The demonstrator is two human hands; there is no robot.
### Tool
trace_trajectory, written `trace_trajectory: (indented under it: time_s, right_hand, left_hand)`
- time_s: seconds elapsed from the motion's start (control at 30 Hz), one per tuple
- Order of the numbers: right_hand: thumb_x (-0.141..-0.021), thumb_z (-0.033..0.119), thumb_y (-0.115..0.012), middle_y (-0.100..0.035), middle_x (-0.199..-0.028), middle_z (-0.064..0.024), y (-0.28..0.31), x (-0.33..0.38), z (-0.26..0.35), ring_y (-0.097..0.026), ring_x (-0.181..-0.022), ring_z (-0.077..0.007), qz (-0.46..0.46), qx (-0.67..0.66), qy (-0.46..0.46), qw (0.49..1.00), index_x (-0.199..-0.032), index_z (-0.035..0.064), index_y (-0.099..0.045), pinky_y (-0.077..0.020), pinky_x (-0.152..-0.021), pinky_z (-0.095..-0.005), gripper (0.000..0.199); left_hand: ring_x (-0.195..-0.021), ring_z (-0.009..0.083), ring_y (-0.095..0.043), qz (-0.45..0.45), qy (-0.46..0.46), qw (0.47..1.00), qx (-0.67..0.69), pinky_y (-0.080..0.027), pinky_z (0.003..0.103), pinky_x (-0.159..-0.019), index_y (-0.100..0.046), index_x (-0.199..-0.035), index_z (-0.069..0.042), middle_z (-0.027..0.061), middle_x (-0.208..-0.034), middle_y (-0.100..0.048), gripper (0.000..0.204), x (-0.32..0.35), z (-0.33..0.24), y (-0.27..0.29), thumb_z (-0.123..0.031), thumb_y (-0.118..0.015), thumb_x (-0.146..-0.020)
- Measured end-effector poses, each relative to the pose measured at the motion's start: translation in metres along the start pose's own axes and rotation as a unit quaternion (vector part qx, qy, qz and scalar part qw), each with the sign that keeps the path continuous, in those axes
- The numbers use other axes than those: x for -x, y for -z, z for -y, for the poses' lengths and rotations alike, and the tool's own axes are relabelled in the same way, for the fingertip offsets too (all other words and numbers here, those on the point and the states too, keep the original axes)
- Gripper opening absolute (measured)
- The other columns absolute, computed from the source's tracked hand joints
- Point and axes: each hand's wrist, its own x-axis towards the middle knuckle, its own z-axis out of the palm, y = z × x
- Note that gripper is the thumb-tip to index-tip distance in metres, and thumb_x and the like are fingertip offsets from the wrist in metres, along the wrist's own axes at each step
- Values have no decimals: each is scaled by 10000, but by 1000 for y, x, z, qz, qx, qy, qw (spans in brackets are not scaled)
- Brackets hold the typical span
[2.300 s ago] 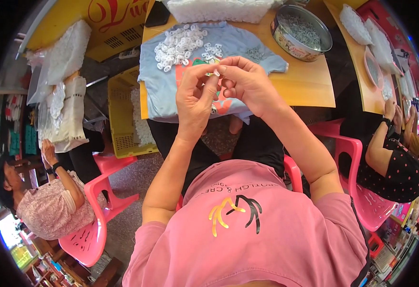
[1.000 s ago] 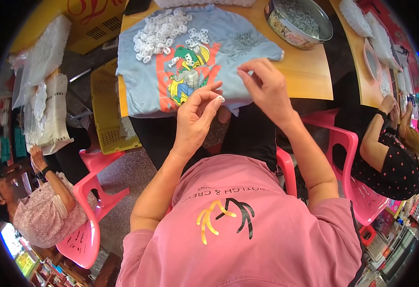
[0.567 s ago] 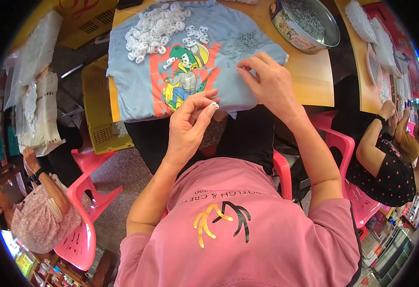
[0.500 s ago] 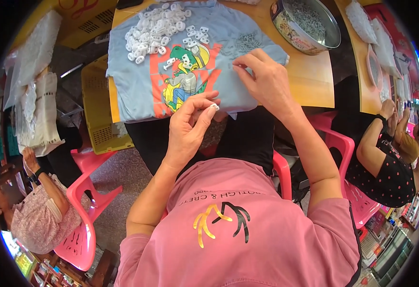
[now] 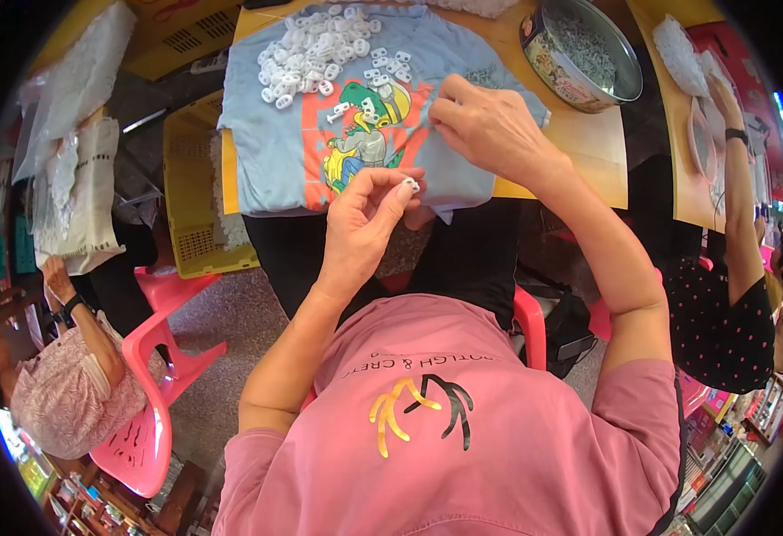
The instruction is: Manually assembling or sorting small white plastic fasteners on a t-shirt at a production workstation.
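Note:
My left hand [image 5: 363, 228] is closed in a pinch on a small white plastic piece [image 5: 412, 185], just past the near edge of a blue-grey printed T-shirt [image 5: 262, 183] spread over the table. Over the shirt's right half hovers my right hand [image 5: 498, 129], thumb and fingers drawn together; anything between them is too small to make out. A heap of similar white pieces with holes [image 5: 315, 54] lies at the shirt's far left. Beside it is a smaller loose group of white pieces [image 5: 389, 66]. Small grey screws [image 5: 482, 77] are partly hidden behind my right hand.
A round tin [image 5: 579, 67] full of small metal screws stands on the table [image 5: 579, 152] at the far right. Left of the table is a yellow crate [image 5: 190, 192]. Pink chairs [image 5: 154, 357] and people [image 5: 83, 384] at work flank me on both sides.
My right hand has shifted left over the shirt, its fingers closer together. My left hand still pinches the white piece. The person at right has stretched an arm forward. The view has shifted slightly.

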Motion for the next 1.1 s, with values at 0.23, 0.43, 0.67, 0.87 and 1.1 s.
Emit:
trace_trajectory:
  time_s: [0.23, 0.43, 0.67, 0.87, 1.1]
  right_hand:
    - [-827, 135, -676, -590, -921, -72, 25, 0, 9, -621, -738, -288, 0, -117, -42, 992, -885, 64, -602, -488, -620, -368, 118]
    - [-840, 119, -669, -601, -913, -76, 33, 0, 11, -615, -722, -294, -61, -108, -30, 992, -904, 61, -613, -488, -630, -375, 102]
    - [-849, 155, -681, -606, -917, -80, 21, 24, 15, -626, -751, -303, -26, -105, -64, 992, -897, 68, -639, -497, -644, -390, 108]
    - [-855, 201, -679, -614, -898, -78, -5, 25, 36, -637, -754, -303, -52, -92, -117, 988, -890, 86, -671, -499, -640, -404, 120]
    - [-860, 215, -670, -599, -876, -83, -9, 16, 43, -643, -733, -299, -28, -39, -113, 992, -909, 93, -654, -490, -613, -408, 132]
  left_hand:
    - [-998, 179, -663, -68, -9, 996, 63, -557, 300, -852, -589, -1064, 23, 131, -1153, -637, 184, -10, -5, -5, -137, -601, -975]
    - [-1001, 227, -672, -37, -1, 989, 141, -560, 335, -878, -593, -1057, 19, 126, -1076, -645, 164, -40, -9, -5, -112, -615, -960]
    - [-1000, 275, -676, -76, -16, 976, 204, -569, 365, -887, -571, -1050, 2, 162, -1050, -660, 119, -41, -13, 18, -86, -577, -971]
    - [-951, 248, -679, -87, -39, 976, 198, -570, 352, -855, -564, -1048, -5, 162, -1051, -662, 118, -35, -12, 28, -97, -578, -975]
    - [-895, 213, -693, -86, -39, 988, 124, -574, 330, -819, -569, -1045, 1, 153, -992, -685, 136, -32, -14, 17, -105, -602, -967]
